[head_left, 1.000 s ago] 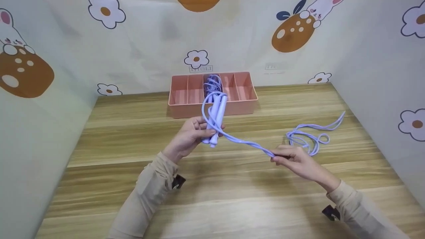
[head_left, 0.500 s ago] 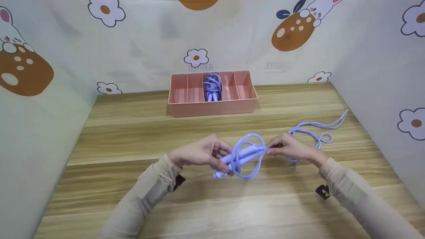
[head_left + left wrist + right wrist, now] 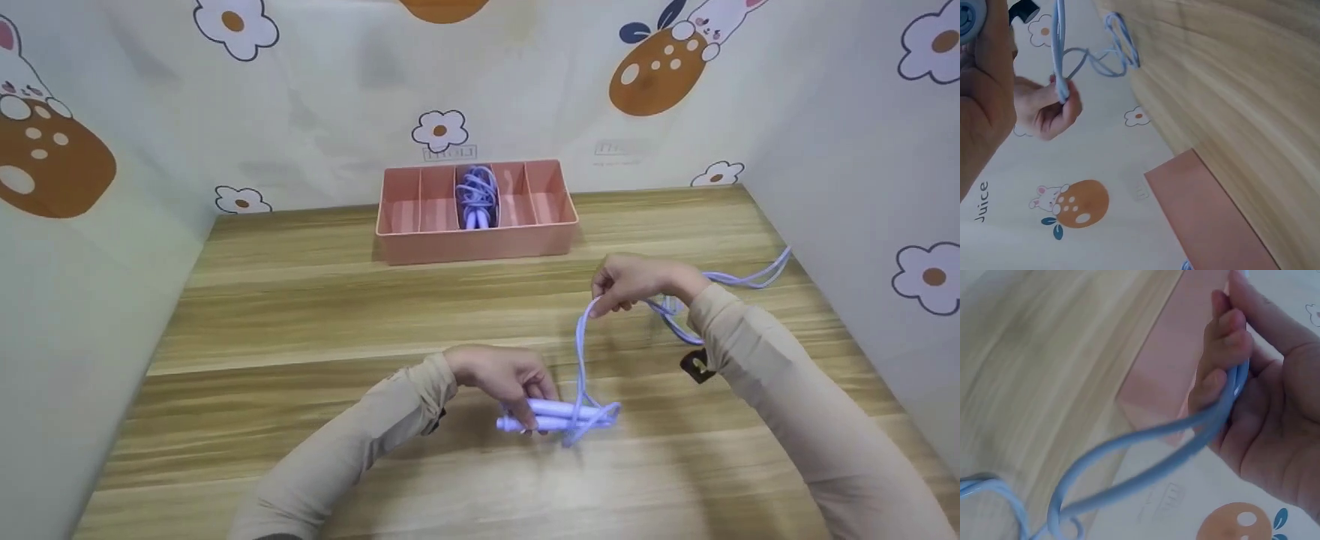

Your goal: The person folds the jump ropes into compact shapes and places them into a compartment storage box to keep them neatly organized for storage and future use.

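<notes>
My left hand grips the two light purple handles of a jump rope over the near middle of the table. The handles lie side by side, pointing right, with a turn of cord around their right ends. Up and to the right, my right hand pinches the doubled cord, which runs up from the handles. In the right wrist view, the cord passes through my curled fingers and hangs out in a loop. The left wrist view hides most of my left hand; my right hand shows there.
A pink divided box stands at the back of the table. Its middle compartment holds another bundled purple jump rope. Loose cord trails to the table's right edge. Patterned sheets wall the back and sides.
My left hand has come nearer and to the right, turning the handles from upright to sideways. My right hand has moved farther back, drawing the cord up from the handles.
</notes>
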A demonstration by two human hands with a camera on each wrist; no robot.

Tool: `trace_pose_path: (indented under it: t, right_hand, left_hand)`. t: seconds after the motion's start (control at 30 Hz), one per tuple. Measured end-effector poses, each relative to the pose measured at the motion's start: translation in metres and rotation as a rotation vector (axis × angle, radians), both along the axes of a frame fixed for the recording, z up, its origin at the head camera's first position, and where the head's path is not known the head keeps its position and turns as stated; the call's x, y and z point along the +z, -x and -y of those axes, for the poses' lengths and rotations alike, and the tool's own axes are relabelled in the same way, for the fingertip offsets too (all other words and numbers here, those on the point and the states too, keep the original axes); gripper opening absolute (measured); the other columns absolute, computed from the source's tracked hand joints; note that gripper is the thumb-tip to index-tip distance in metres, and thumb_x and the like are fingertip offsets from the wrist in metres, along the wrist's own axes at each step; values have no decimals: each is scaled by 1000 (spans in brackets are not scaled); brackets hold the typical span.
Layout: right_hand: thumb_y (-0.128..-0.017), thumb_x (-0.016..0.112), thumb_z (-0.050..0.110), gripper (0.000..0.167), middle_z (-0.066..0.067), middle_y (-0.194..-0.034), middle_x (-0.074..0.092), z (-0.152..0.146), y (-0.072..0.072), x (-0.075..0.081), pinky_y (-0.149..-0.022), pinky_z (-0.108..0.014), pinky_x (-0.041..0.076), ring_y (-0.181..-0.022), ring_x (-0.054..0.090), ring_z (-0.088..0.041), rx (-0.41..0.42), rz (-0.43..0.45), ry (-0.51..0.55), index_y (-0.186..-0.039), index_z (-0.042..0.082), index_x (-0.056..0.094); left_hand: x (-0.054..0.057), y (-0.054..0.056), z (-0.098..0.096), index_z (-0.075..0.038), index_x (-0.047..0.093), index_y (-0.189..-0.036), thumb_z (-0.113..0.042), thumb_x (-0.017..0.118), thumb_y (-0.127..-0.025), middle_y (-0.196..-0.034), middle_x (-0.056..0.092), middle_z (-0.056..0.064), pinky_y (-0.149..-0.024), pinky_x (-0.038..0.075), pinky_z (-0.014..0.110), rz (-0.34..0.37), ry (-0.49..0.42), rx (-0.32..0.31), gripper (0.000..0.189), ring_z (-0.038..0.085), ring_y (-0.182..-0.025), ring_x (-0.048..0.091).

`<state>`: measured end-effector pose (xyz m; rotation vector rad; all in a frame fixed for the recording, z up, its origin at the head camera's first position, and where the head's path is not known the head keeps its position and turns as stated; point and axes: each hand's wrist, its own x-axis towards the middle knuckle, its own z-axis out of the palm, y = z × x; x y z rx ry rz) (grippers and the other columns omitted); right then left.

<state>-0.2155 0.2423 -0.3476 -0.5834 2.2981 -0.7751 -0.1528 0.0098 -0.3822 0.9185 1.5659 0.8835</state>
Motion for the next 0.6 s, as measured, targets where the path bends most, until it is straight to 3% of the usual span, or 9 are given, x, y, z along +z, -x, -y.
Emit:
trace_pose_path:
  t: [0.17,0.33,0.6]
  right_hand:
    - [-78,67,9,17,4,-50,47,14,-3,22,-43,-15,33,-44,40,-5,-68,4,-33,-65,3,57]
    - [-78,65,7,11,3,-52,49,22,-8,34,-43,-15,35,-45,42,-5,-138,-32,-23,-70,1,59]
    - [-76,63,6,9,2,-52,53,42,-14,30,-44,-19,44,-42,47,-6,-148,-242,-38,-71,-2,62]
  left_hand:
    - [-17,14,-7,11,62,-100,13,60,-76,-89,64,28,-48,47,14,-16,57,126,24,6,-55,58]
    - [-24,25,-10,10,62,-98,11,60,-77,-87,66,25,-51,50,16,21,89,271,22,8,-54,59]
    - [-25,31,-19,9,62,-102,9,59,-78,-101,60,31,-53,52,17,64,39,279,24,9,-57,61]
